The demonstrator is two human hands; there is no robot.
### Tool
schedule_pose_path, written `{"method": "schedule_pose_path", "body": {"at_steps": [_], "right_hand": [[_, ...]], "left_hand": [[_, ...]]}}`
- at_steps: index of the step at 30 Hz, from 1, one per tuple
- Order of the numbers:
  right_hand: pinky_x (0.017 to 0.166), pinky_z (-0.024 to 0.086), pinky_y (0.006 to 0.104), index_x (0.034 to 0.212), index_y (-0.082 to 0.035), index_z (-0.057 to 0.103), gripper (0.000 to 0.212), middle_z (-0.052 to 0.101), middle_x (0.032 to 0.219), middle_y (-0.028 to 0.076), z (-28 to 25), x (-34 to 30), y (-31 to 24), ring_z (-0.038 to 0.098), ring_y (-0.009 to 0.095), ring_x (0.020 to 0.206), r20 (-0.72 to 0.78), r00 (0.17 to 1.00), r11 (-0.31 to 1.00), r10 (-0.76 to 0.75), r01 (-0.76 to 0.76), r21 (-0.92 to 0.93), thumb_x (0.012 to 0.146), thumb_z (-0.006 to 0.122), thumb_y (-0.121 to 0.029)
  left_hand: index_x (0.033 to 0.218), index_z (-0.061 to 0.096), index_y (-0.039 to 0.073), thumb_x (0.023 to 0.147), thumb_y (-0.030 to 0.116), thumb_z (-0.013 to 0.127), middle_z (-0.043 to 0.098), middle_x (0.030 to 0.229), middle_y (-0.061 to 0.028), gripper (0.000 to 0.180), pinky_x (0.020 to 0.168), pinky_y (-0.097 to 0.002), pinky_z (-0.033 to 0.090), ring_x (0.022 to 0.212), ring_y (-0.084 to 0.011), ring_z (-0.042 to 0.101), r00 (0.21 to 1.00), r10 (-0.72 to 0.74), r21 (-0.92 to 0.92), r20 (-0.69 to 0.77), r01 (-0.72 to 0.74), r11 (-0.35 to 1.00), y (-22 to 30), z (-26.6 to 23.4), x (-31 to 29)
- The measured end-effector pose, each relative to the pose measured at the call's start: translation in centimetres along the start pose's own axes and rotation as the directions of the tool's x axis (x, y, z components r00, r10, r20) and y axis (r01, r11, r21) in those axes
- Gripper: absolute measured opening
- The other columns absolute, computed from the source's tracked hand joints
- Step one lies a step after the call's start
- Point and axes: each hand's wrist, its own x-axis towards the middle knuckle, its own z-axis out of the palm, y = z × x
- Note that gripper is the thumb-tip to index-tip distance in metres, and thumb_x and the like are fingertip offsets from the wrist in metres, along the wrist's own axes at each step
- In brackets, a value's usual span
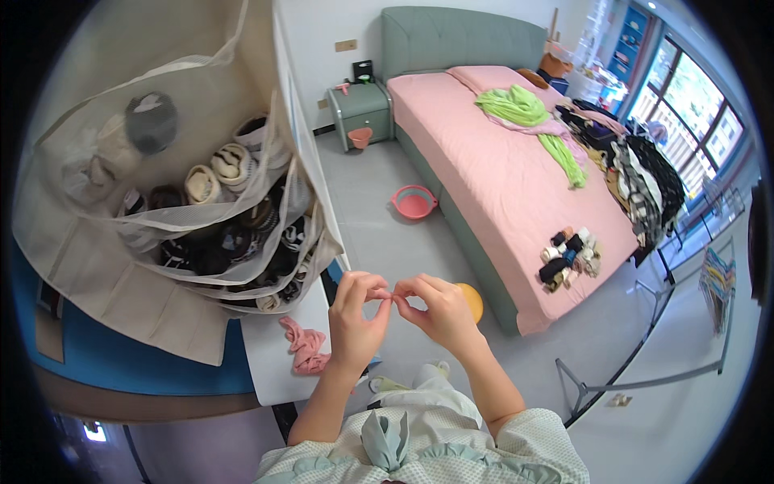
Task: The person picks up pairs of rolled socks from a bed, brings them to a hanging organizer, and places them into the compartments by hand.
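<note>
Near the left hand (359,310) and right hand (436,309), both pinched narrow, any contents unclear, the pink cloth (306,347) seems light, soft, grippable mid-bunch.

Two hands (355,313), one pocketed organizer (81,250), one bed (500,169), one nightstand (360,105), one basin (414,203)

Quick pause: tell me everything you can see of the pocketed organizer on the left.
The organizer is pale beige, apparently thin fabric, with whitish see-through pockets in overlapping tiers, several gaping. Cream sock-like rolls sit in an upper one; mostly dark items fill those below. Its creased lower part overlaps a blue surface in view; its top runs out of view, so its support cannot be told. The left hand is nearer to it than the right hand; neither grips it.
</note>
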Motion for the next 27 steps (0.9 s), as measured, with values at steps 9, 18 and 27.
{"method": "schedule_pose_path", "body": {"at_steps": [9,18,27], "right_hand": [[0.058,0.047,0.0308,0.083,-0.006,0.055,0.017,0.056,0.073,0.004,-6.1,-5.3,1.6,0.059,0.019,0.068,-0.096,0.991,0.990,0.090,-0.099,-0.100,0.071,0.067,-0.005],[0.060,0.049,0.0309,0.082,-0.003,0.054,0.017,0.056,0.075,0.007,-16.6,-14.2,3.3,0.059,0.020,0.067,-0.178,0.959,0.967,0.219,-0.238,-0.090,0.071,0.066,-0.002],[0.065,0.050,0.0293,0.085,-0.001,0.055,0.016,0.057,0.077,0.009,-25.4,-23.8,3.8,0.059,0.021,0.069,-0.244,0.892,0.919,0.380,-0.395,-0.014,0.073,0.065,0.001]], "left_hand": [[0.095,0.050,0.001,0.066,-0.016,0.062,0.047,0.092,-0.0075,0.035,0.067,-0.0253,0.052,0.074,-0.0158,0.064,0.992,0.036,-0.109,0.121,-0.023,0.994,4.6,6.6,-1.6],[0.097,0.049,0.002,0.067,-0.015,0.063,0.045,0.097,-0.0069,0.037,0.071,-0.0245,0.053,0.076,-0.0168,0.065,0.960,-0.022,-0.304,0.280,0.110,0.946,10.5,17.1,-6.6],[0.097,0.053,0.002,0.068,-0.013,0.063,0.048,0.099,-0.0075,0.034,0.068,-0.0250,0.052,0.077,-0.0166,0.064,0.936,0.011,-0.347,0.353,0.120,0.930,15.9,25.7,-10.9]]}}
